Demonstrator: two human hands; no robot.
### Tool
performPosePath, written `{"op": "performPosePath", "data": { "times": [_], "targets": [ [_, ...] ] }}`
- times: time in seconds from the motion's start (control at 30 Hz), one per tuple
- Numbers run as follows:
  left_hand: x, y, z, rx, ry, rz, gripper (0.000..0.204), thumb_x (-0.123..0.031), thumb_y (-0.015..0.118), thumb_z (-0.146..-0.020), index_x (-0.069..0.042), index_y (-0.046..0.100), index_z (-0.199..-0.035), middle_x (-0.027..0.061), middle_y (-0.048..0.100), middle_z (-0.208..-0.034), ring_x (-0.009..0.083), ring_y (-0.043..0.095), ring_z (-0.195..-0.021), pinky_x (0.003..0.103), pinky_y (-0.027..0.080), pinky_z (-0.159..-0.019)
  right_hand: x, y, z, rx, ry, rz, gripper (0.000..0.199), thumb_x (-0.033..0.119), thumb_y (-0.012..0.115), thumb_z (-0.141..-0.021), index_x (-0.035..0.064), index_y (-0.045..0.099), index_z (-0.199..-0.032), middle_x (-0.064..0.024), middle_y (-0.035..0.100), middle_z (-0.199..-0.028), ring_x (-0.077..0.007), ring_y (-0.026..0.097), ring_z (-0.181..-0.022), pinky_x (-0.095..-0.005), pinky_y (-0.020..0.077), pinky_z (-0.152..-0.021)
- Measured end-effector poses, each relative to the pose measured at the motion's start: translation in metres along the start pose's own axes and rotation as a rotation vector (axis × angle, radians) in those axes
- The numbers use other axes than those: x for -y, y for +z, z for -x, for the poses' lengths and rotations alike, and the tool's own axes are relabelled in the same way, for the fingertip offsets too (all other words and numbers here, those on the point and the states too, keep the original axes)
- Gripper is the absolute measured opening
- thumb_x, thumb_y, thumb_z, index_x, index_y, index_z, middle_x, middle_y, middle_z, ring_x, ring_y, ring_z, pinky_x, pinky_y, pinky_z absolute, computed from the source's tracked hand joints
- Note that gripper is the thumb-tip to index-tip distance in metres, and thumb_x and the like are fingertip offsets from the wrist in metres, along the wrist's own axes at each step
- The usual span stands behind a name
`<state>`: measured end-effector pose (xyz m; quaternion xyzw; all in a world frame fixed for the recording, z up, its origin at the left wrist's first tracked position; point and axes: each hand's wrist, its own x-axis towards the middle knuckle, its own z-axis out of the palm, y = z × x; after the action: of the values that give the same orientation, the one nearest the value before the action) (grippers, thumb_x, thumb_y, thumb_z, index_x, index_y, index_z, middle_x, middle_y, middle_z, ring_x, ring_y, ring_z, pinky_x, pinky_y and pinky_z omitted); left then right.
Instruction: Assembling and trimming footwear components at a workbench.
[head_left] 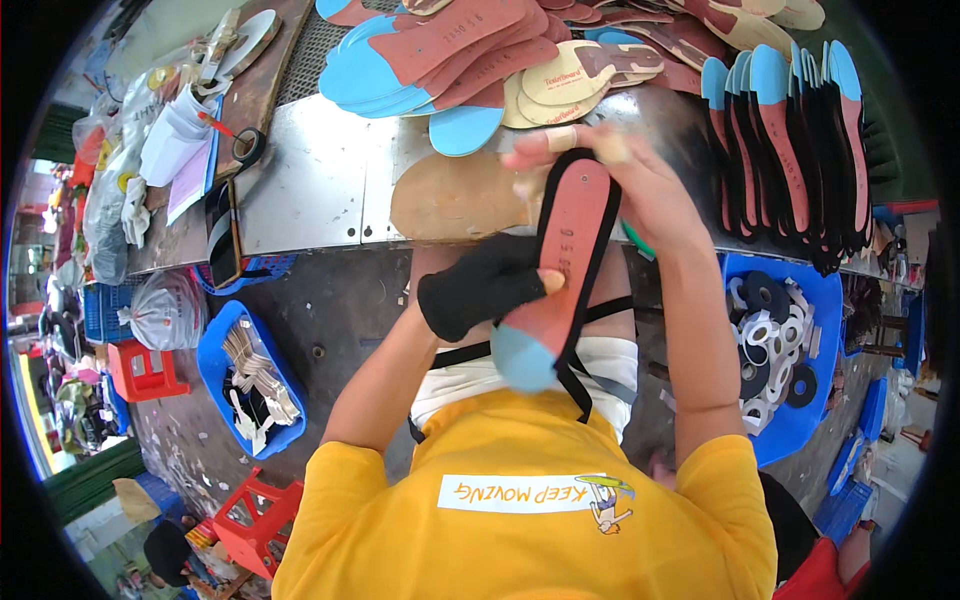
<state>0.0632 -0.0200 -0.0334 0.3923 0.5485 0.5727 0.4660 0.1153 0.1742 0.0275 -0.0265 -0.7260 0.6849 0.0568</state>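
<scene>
Head view shows, at far left, scissors (247,147) beside papers (178,145) on the metal-topped surface (310,185), with a blue bin (213,365) of pale pieces on the floor. A flat brown sole shape (435,200) lies near the surface's front edge, below a heap of pink-and-blue insoles (450,50). The left hand's grip (480,288), black-gloved, is closed round a black-edged insole (575,230), thumb on its pink face, blue end toward the person. Beside its upper end, the right hand's grip (645,180) is half open, fingers blurred; whether it pinches anything I cannot tell. Farther right, black-edged insoles stand in a row (775,150) above a blue tub (800,440) of tape rolls (766,296).
</scene>
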Motion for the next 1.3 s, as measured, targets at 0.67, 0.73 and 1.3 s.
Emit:
{"op": "performPosePath", "data": {
  "times": [0.67,0.73,1.3],
  "targets": [
    [-0.01,0.001,-0.01,-0.483,-0.044,0.341,0.044,-0.013,0.053,-0.096,-0.003,0.044,-0.139,0.0047,0.057,-0.121,0.0092,0.055,-0.103,0.024,0.045,-0.086,-0.01,0.016,0.02,-0.389,0.224,-0.074,0.016,0.019,0.064,-0.09,0.0037,0.063,-0.093,0.0016,0.063,-0.078,-0.0036,0.056,-0.064,-0.0188,0.0427,-0.054],
    [-0.003,0.002,-0.016,-0.607,0.066,0.486,0.045,-0.012,0.054,-0.096,-0.006,0.044,-0.139,0.0025,0.059,-0.115,0.0073,0.054,-0.096,0.023,0.045,-0.083,-0.034,0.036,0.044,-0.153,0.191,-0.138,0.014,0.015,0.067,-0.087,0.0054,0.061,-0.096,0.0002,0.064,-0.082,-0.0046,0.059,-0.065,-0.0201,0.0446,-0.051],
    [-0.015,0.004,0.011,-0.261,-0.124,0.238,0.038,-0.009,0.062,-0.089,0.001,0.055,-0.126,0.0015,0.063,-0.099,0.0088,0.056,-0.09,0.024,0.046,-0.081,-0.024,-0.008,0.013,-0.487,0.023,-0.212,0.054,0.014,0.076,-0.078,-0.0013,0.054,-0.125,-0.007,0.065,-0.103,-0.0109,0.063,-0.089,-0.0211,0.0506,-0.058]
  ]
}}
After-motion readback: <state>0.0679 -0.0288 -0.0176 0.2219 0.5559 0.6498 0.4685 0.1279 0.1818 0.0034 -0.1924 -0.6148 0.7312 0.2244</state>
